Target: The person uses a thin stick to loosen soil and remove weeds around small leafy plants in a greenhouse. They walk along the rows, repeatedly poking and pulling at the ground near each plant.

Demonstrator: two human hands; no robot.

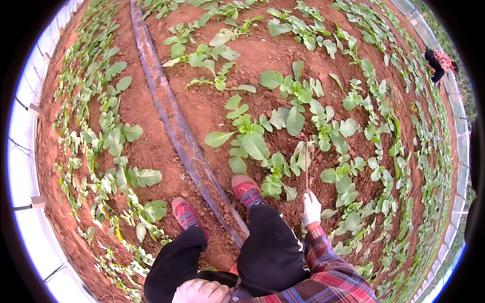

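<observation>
My right hand (311, 208), in a white glove, is closed around the lower end of a thin reddish-brown rod (307, 163). The rod points away from me, its far end at the soil between leafy green plants (297, 117). A pale, wilted leaf (301, 154) lies beside and partly behind it. My left hand (202, 291), in a pale glove, rests near my lap at the bottom edge with its fingers curled; whether it holds anything is hidden. Closest to my right hand are a small plant (276, 172) on its left and a row of plants (344, 185) on its right.
A strip of dark plastic film (182, 132), partly covered by soil, runs between my two shoes. Dense plant rows (117, 147) stand on the left, and more rows (428, 151) on the right. Pale greenhouse sheeting (26, 151) bounds the left side. Another person (441, 62) bends at the far right.
</observation>
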